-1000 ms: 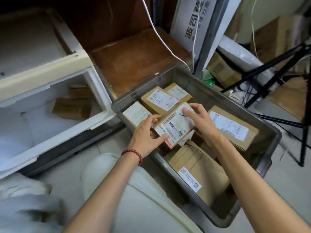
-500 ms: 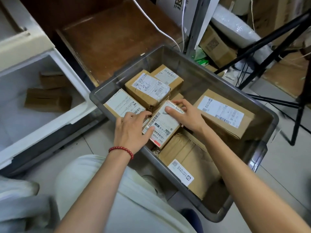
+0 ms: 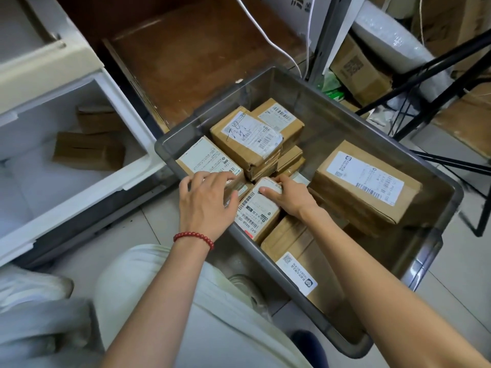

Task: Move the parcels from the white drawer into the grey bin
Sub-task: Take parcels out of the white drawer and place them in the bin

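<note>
While right hand (image 3: 289, 199) grips small parcel (image 3: 259, 211) in grey bin (image 3: 321, 110) | left hand (image 3: 206, 205) hides its edge, grip unclear

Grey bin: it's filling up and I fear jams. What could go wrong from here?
The small brown cardboard parcel that the right hand grips and the left hand touches sits in a tight gap; it may jam askew. The brown parcel with a scribbled label lies on others and could slide. Two brown parcels in the white drawer could be forgotten.
</note>
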